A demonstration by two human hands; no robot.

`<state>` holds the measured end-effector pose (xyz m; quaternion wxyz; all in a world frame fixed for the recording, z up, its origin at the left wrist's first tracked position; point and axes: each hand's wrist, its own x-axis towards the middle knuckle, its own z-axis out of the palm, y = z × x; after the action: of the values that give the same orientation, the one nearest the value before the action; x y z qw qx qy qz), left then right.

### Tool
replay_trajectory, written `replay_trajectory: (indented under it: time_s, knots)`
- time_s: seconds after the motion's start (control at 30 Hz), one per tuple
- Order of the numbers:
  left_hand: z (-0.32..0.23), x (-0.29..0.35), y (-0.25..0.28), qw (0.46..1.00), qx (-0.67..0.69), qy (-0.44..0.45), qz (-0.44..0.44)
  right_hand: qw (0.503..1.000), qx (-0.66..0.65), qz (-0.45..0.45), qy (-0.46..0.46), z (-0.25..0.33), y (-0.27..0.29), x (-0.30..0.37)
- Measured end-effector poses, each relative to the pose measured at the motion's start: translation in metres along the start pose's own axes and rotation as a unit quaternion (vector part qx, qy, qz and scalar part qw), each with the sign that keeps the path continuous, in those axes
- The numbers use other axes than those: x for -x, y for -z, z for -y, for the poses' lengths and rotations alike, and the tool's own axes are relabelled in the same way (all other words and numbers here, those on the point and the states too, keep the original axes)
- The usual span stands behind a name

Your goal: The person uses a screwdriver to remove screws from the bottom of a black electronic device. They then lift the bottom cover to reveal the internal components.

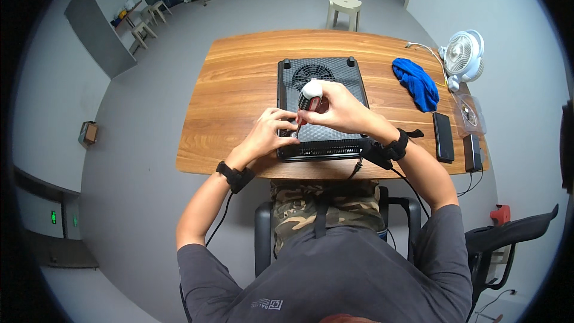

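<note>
A flat black appliance (341, 128) lies underside up on the table, with small feet, a round fan grille (313, 76) and a slotted vent along its near edge. My right hand (338, 107) is wrapped round the handle of a screwdriver (309, 103) with a white end and red and black parts. The shaft points down at the appliance's left side, near its front corner; the tip's exact seat is too small to make out. My left hand (263, 136) rests at that edge, fingers spread, thumb and index finger on either side of the shaft's lower end.
On the wooden table's (233, 84) right side lie a blue cloth (415, 84), a black phone-like slab (443, 137), a clear plastic box (469, 113) and a dark box with cables (472, 153). A white fan (463, 57) stands behind them. Dark cables run from both wrist straps.
</note>
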<state>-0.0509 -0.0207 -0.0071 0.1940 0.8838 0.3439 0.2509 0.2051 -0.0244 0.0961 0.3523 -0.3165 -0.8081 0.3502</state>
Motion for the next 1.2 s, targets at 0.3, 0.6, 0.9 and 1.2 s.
replay_trajectory:
  time_s: [0.3,0.6,0.9,1.2]
  knots:
    - [-0.003,0.002,-0.013,0.996,0.047,-0.041,-0.065,0.998,-0.046,0.025,-0.037,-0.005,0.004,0.012]
    - [-0.039,-0.019,0.009,0.995,0.091,-0.030,-0.033,0.998,-0.040,0.013,-0.037,-0.010,0.018,0.028]
    - [-0.071,-0.053,0.012,0.983,0.164,0.083,-0.002,1.000,-0.022,-0.012,-0.019,-0.011,0.015,0.023]
    - [-0.057,-0.046,0.006,0.976,0.185,0.092,-0.064,0.972,0.159,0.005,-0.176,-0.074,0.057,0.088]
